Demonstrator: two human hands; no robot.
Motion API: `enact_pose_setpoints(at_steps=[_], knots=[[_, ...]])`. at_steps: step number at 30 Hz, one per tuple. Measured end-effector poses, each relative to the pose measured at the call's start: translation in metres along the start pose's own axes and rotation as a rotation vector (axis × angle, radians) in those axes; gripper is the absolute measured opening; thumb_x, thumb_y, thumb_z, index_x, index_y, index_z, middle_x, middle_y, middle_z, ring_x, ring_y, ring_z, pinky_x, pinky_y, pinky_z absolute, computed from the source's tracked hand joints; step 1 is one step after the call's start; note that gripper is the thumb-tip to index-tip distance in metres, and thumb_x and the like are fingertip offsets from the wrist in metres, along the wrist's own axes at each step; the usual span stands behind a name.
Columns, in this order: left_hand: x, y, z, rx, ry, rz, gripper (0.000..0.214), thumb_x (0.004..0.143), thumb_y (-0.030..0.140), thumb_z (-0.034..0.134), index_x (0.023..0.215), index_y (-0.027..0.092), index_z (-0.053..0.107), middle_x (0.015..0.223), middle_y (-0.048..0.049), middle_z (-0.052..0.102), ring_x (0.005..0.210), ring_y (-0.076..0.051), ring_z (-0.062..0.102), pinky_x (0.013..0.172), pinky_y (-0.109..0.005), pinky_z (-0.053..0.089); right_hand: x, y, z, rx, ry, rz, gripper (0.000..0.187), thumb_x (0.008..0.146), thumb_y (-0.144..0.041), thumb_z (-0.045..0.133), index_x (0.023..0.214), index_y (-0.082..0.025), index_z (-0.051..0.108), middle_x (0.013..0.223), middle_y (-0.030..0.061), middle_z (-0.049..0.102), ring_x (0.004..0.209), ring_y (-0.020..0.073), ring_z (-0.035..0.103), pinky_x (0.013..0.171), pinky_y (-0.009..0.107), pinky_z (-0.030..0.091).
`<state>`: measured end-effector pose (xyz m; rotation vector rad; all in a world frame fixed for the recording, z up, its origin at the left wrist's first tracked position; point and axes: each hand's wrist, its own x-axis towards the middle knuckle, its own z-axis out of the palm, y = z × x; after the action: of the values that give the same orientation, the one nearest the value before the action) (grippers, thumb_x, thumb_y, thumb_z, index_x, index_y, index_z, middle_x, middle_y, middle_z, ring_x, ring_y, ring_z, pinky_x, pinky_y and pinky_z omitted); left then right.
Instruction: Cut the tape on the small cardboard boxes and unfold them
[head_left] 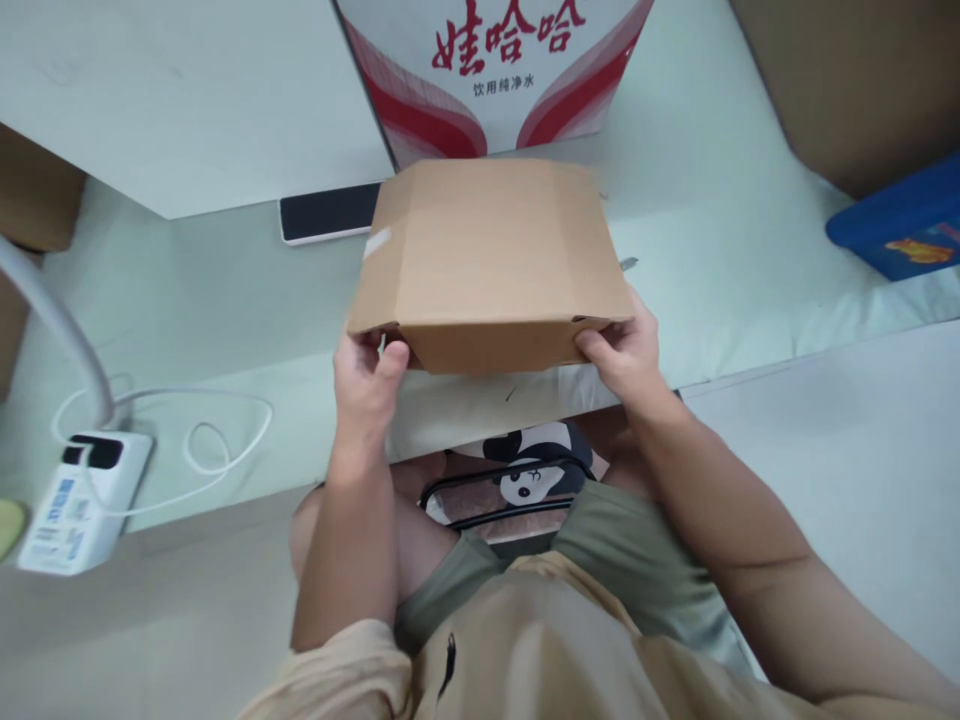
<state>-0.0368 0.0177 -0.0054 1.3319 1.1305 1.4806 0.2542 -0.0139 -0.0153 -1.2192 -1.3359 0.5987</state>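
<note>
A brown cardboard box (pixel 487 240) is held between my two hands above the near edge of the table. Its broad face is turned up toward me, with a white label at its left side. My left hand (pixel 367 375) grips the near left corner, thumb at the edge and most fingers hidden underneath. At the near right corner, my right hand (pixel 626 345) is closed on the cardboard, its thumb pressed on the front edge. I cannot see inside the box.
Behind the box stands a white and red carton (pixel 502 70). A flat black-topped device (pixel 330 212) lies left of it. At left, a white power bank (pixel 86 510) has a looped white cable (pixel 255 400). A blue container (pixel 900 220) and brown box (pixel 862 80) sit at right.
</note>
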Motion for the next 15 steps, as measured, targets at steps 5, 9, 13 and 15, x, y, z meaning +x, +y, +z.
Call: enact_pose_setpoints(at_steps=[5,9,13,15], knots=[[0.0,0.005,0.0,0.118,0.044,-0.007,0.065,0.065,0.064,0.089,0.11,0.023,0.068,0.095,-0.0033,0.069,0.087,-0.017,0.066,0.076,-0.027,0.054,0.001,-0.009,0.001,-0.036,0.08,0.004,0.046,0.078,-0.069,0.072,0.095,-0.026,0.069,0.078,0.0008,0.065,0.075,0.0182,0.061,0.073,0.036,0.055],[-0.002,0.011,-0.002,0.23,0.084,0.04,0.062,0.064,0.059,0.091,0.108,0.021,0.068,0.09,-0.0025,0.07,0.08,-0.016,0.067,0.066,-0.025,0.053,0.0,-0.007,0.0,0.042,0.072,0.062,0.058,0.081,-0.08,0.06,0.095,-0.026,0.071,0.084,0.0026,0.07,0.079,0.0207,0.066,0.073,0.037,0.056],[-0.008,0.01,-0.006,0.101,-0.065,0.09,0.048,0.074,0.062,0.079,0.097,0.021,0.072,0.077,-0.0001,0.065,0.065,-0.013,0.059,0.058,-0.025,0.048,0.0,0.002,0.0,0.156,0.208,0.155,0.057,0.083,-0.081,0.056,0.086,-0.025,0.07,0.086,0.0031,0.071,0.087,0.0227,0.07,0.082,0.04,0.058],[-0.008,0.01,-0.008,0.043,-0.098,0.066,0.039,0.081,0.058,0.071,0.091,0.02,0.073,0.075,-0.0009,0.066,0.066,-0.014,0.059,0.06,-0.026,0.05,0.002,0.003,0.001,0.213,0.274,0.194,0.05,0.082,-0.074,0.061,0.087,-0.025,0.07,0.092,0.0031,0.072,0.094,0.0235,0.072,0.089,0.04,0.059]])
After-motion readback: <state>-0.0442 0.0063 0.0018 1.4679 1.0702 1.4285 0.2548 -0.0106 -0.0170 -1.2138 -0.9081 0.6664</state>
